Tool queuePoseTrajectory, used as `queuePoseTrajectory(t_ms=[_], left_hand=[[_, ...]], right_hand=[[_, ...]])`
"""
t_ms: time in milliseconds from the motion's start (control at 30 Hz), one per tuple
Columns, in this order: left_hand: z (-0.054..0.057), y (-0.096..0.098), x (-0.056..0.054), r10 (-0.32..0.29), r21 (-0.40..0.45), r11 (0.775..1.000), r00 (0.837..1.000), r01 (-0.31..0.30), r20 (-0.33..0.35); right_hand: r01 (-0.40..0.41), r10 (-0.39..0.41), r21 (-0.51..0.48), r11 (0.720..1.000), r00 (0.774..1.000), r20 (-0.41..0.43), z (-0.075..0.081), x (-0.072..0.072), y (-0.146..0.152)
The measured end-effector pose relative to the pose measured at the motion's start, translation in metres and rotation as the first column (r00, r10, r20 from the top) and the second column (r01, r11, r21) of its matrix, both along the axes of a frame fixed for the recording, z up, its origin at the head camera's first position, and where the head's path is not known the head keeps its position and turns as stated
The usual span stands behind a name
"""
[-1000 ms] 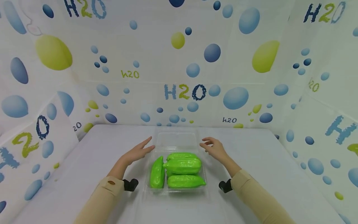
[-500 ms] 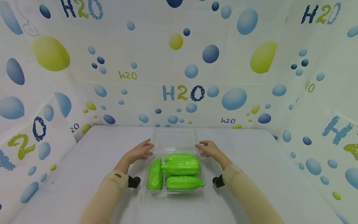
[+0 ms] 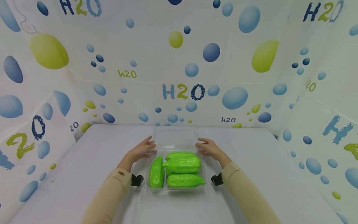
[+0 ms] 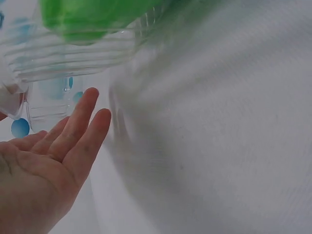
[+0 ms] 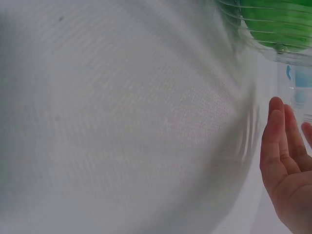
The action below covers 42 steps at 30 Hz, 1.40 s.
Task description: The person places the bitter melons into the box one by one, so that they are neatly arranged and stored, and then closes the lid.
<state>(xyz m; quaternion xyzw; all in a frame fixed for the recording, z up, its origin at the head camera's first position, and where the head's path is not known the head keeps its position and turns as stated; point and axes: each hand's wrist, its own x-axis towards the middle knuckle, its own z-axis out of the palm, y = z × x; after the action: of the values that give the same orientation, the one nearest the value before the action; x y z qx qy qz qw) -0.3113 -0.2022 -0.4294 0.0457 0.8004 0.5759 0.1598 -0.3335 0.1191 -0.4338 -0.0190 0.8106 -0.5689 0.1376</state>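
Note:
A clear plastic clamshell box [image 3: 147, 187] lies on the table with its lid [image 3: 175, 137] folded back on the far side. Several glossy bright green vegetable-like pieces, long and tapered, fill the box; one green piece [image 3: 156, 172] stands lengthwise at the left, and another [image 3: 183, 164] lies crosswise on top. At the box's far left corner is my left hand [image 3: 140, 149], its lower fingers fairly straight in the left wrist view. My right hand [image 3: 211, 148] is at the far right corner with fingers extended. Whether either hand touches the plastic cannot be made out.
A white cloth-covered table [image 3: 246, 155] surrounds the box. Behind and at both sides rises a white backdrop [image 3: 151, 40] printed with blue and green drops and H2O lettering. Each wrist carries a small black camera mount [image 3: 137, 180].
Both hands have come inward to the box's far corners, the right one moving left. The left fingers are less spread than a second ago. Box and green pieces stay in place.

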Motion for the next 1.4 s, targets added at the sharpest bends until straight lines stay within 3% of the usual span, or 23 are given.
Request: queuePoseTrajectory(t_ms=[300,467,600,800,900,1067,1200,1400], left_hand=[[0.005,0.004,0.002,0.07,-0.029,0.997,0.984,-0.076,-0.166],[0.007,0.006,0.005,0.093,-0.034,0.994,0.955,-0.106,-0.281],[0.01,0.006,0.009,0.133,0.012,0.99,0.925,-0.137,-0.355],[0.016,0.004,0.013,0.159,0.025,0.986,0.89,-0.165,-0.427],[0.02,0.002,0.017,0.175,0.055,0.984,0.894,-0.168,-0.412],[0.025,-0.001,0.028,0.185,0.111,0.982,0.922,-0.156,-0.341],[0.027,-0.003,0.036,0.179,0.095,0.983,0.936,-0.158,-0.303],[0.026,-0.005,0.047,0.172,0.059,0.985,0.945,-0.162,-0.279]], right_hand=[[0.012,-0.021,-0.046,0.999,0.983,-0.181,0.001,0.002,0.004],[0.026,-0.048,-0.076,0.997,0.951,-0.305,0.002,0.006,0.004],[0.039,-0.075,-0.103,0.994,0.923,-0.377,0.004,0.009,0.004],[0.055,-0.073,-0.051,0.997,0.868,-0.491,0.006,0.012,0.006],[0.051,-0.051,-0.016,0.999,0.836,-0.546,0.007,0.014,0.008],[0.047,-0.005,0.054,0.997,0.797,-0.603,0.01,0.019,0.014],[0.034,0.029,0.086,0.996,0.769,-0.639,0.012,0.024,0.017],[0.021,0.08,0.142,0.99,0.742,-0.666,0.012,0.032,0.021]])
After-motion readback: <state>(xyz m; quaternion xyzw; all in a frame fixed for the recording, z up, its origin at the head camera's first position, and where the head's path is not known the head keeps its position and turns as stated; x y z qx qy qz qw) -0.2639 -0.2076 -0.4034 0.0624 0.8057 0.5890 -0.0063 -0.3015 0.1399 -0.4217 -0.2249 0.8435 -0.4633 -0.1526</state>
